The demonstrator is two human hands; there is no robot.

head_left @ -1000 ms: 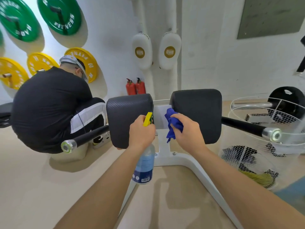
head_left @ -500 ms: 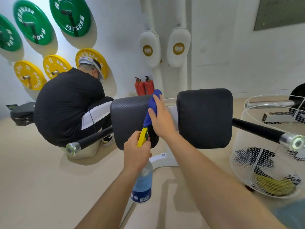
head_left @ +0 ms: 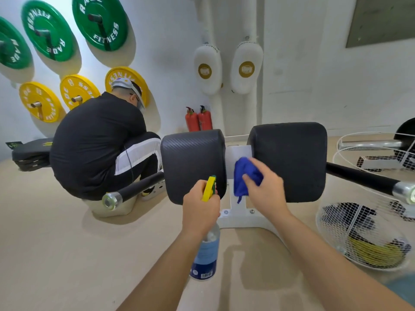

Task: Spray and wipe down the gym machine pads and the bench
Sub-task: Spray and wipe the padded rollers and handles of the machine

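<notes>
Green wall plates (head_left: 101,21) read "RADE FITNESS". The left hand (head_left: 199,212), arm extended, clenched the neck of a hanging bottle (head_left: 205,257), label illegible, its yellow trigger just before the left pad (head_left: 190,162). The right hand (head_left: 265,189), fingers curled, gripped a blue cloth (head_left: 243,176) in the gap between that pad and the right pad (head_left: 292,160).

Neck of clear plastic spray bottle (head_left: 205,254) hidden inside left hand (head_left: 199,209). Part of crumpled blue cloth (head_left: 243,176) under right hand (head_left: 267,189). Contents of white wire basket (head_left: 350,198) indistinct.
</notes>
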